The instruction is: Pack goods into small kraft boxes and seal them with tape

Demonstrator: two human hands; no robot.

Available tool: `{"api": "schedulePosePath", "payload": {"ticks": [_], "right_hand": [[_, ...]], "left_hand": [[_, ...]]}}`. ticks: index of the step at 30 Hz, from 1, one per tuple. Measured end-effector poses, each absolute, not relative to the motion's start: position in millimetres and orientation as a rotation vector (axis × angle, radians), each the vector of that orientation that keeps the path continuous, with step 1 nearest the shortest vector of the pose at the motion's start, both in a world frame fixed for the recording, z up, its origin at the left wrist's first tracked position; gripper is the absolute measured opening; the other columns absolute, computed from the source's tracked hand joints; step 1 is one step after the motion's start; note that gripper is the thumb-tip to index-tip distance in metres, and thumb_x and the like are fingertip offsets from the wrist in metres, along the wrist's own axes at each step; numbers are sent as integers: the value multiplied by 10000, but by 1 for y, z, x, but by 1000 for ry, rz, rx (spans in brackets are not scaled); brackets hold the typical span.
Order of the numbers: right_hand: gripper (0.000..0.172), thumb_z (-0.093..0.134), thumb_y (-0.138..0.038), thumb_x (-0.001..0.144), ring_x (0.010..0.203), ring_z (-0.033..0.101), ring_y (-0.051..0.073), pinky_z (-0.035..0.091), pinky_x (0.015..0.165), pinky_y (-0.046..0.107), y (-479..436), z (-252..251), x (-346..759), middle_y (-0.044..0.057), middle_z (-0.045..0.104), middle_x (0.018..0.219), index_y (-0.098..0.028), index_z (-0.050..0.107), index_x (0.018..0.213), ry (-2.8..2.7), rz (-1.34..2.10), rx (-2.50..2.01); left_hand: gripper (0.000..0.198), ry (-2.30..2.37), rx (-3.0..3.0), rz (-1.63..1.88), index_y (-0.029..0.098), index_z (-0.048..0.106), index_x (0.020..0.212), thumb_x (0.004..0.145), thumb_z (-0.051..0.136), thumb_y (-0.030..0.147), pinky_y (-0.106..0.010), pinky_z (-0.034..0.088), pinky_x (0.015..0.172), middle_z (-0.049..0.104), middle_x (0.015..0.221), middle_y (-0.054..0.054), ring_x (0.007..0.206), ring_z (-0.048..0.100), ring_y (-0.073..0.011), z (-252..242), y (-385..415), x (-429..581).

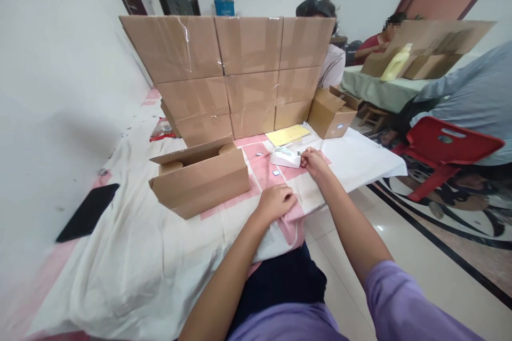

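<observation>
A small white tape dispenser with a roll of clear tape in it stands on the cloth-covered table. My right hand is at its right end, thumb and fingertips pinched at the cutting edge where the tape comes off; the strip itself is too small to make out clearly. Nearer to me, my left hand rests on the table's front edge with its fingers curled in, and nothing shows in it. A small white-and-blue tag lies between the hand and the dispenser, and a small grey piece lies farther left.
An open cardboard box stands at left, another box at back right. A taped cardboard partition rises behind a yellow sheet. A black phone lies far left. Other people sit beyond, one by a red chair.
</observation>
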State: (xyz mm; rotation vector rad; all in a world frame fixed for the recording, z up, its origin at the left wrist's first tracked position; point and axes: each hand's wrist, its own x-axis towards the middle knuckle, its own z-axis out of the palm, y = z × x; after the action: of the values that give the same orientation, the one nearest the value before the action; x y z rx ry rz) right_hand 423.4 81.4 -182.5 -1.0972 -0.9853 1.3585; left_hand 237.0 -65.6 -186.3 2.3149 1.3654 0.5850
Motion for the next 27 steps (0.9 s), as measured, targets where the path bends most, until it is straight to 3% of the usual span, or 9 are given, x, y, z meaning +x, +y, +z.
{"api": "schedulePosePath", "payload": {"ticks": [8, 15, 19, 21, 23, 27], "right_hand": [[399, 650, -116, 622, 354, 302, 67, 233, 341, 191, 83, -181, 420, -91, 395, 435, -252, 277, 666, -915, 1351, -1085], [362, 652, -249, 870, 405, 304, 45, 248, 373, 163, 82, -180, 416, -108, 350, 511, -215, 357, 663, -829, 1256, -1074], [403, 711, -185, 687, 412, 351, 70, 294, 381, 180, 65, -175, 419, -96, 386, 469, -238, 312, 659, -833, 1212, -1008], [380, 742, -204, 625, 440, 413, 80, 328, 400, 182, 53, -172, 422, -86, 474, 508, -240, 373, 708, -834, 1181, -976], [391, 784, -247, 590, 479, 469, 80, 359, 425, 183, 42, -169, 423, -66, 600, 620, -243, 467, 819, -830, 1147, -951], [602, 873, -335, 576, 513, 506, 74, 405, 477, 206, 20, -156, 410, -3, 731, 821, -220, 571, 1084, -886, 1141, -905]], "left_hand": [[263, 1369, 2364, 569, 167, 659, 988, 964, 576, 416, -393, 552, 872, 683, 1015, -47, 946, 646, -172, -185, -67, 237], [256, 1343, 2412, 597, 160, 657, 1001, 958, 592, 404, -375, 566, 834, 684, 1002, -44, 909, 653, -163, -178, -72, 238], [209, 1339, 2443, 722, 171, 656, 874, 958, 588, 350, -317, 545, 773, 683, 888, -11, 827, 639, -136, -154, -84, 227], [162, 1392, 2453, 848, 216, 669, 830, 938, 595, 311, -289, 520, 795, 697, 893, 6, 857, 636, -134, -131, -94, 206], [120, 1538, 2420, 1023, 269, 694, 900, 925, 583, 306, -305, 490, 891, 711, 1014, 2, 984, 626, -163, -106, -106, 171], [327, 2140, 2054, 1431, 231, 613, 1240, 975, 432, 297, -540, 331, 1098, 557, 1406, -130, 1316, 448, -334, -68, -127, 85]]}}
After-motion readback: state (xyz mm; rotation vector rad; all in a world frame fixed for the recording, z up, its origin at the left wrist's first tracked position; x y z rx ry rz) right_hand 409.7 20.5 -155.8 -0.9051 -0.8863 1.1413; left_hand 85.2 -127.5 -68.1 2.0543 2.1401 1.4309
